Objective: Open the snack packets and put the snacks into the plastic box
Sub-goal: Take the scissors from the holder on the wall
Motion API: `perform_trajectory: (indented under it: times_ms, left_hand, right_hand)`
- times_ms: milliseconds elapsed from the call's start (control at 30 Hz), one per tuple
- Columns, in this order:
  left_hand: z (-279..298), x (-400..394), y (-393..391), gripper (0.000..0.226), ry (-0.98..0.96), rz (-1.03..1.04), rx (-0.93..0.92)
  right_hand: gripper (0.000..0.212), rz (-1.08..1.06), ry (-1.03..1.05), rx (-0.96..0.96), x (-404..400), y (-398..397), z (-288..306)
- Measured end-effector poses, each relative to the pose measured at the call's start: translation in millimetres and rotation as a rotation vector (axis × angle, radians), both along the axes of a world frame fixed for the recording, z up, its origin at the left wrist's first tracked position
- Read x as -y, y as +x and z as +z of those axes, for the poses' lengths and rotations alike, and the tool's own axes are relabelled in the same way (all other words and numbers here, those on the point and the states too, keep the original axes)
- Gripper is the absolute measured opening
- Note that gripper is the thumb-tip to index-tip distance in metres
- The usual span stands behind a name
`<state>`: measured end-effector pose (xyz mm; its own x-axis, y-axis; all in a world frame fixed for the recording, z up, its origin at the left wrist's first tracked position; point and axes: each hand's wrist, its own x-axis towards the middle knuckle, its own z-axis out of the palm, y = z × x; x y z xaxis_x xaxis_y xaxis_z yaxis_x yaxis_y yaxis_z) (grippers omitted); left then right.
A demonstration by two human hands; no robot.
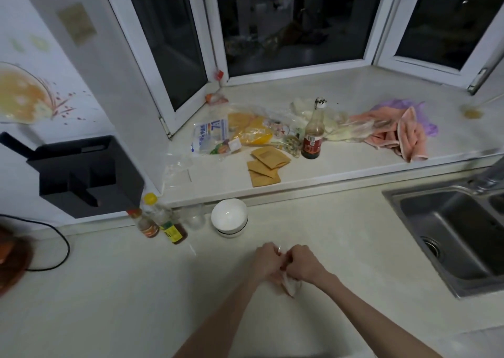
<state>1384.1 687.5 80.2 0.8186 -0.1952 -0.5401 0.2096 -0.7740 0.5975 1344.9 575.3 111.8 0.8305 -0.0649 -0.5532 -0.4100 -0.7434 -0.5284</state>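
One snack packet point(289, 283), pale and crumpled, hangs above the light countertop point(114, 289), held between two hands that touch at the knuckles. The left hand point(266, 262) curls its fingers round the packet's top edge; the right hand point(303, 262) pinches the same edge from the other side, and the packet's lower part droops below the wrists. Just behind the hands stands one stack of white bowls point(230, 218), beside one clear glass point(195, 218). Left of that are three small condiment bottles point(161, 222), close together. On the raised window ledge point(341, 164) lie about four flat brown sachets point(266, 164), overlapping, next to one dark sauce bottle point(313, 131), upright. Several plastic bags point(231, 132) lie heaped behind them, and one pink cloth point(395, 134) lies bunched further right. One steel sink point(452, 235) sits at the right edge.
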Motion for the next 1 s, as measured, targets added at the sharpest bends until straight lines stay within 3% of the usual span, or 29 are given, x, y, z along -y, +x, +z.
perform_trajectory:
  times_ms: [167, 300, 400, 533, 633, 733, 1000]
  left_hand:
    - [-1.1, -13.4, 8.1, 0.044, -0.02, -0.033, -0.014]
    - [-10.0, -17.7, -6.7, 0.028, -0.003, -0.013, 0.053]
    - [-10.3, -21.5, -12.3, 0.025, 0.032, -0.063, 0.049]
    - [5.3, -24.4, 2.3, 0.031, 0.045, -0.03, 0.091]
    - [19.9, -39.0, 20.6, 0.025, -0.013, 0.01, 0.015]
    - [32.2, -62.9, 34.1, 0.013, -0.115, 0.101, -0.001]
    - [32.9, -58.6, 25.6, 0.008, -0.14, 0.109, 0.121]
  right_hand:
    - [0.017, 0.018, -0.013, -0.018, -4.7, 4.9, -1.2]
    - [0.018, -0.092, 0.005, 0.023, -16.5, 6.2, -7.0]
    - [0.034, -0.143, -0.016, 0.032, -24.9, 9.2, -10.4]
    - [0.026, -0.025, -0.101, 0.036, -20.7, 20.0, 5.2]
    - [0.02, 0.031, -0.164, 0.073, -5.4, 30.4, 27.0]
    - [0.027, 0.013, -0.197, 0.136, 13.2, 37.8, 42.0]
    - [0.029, 0.026, -0.21, 0.171, 3.3, 34.2, 38.8]
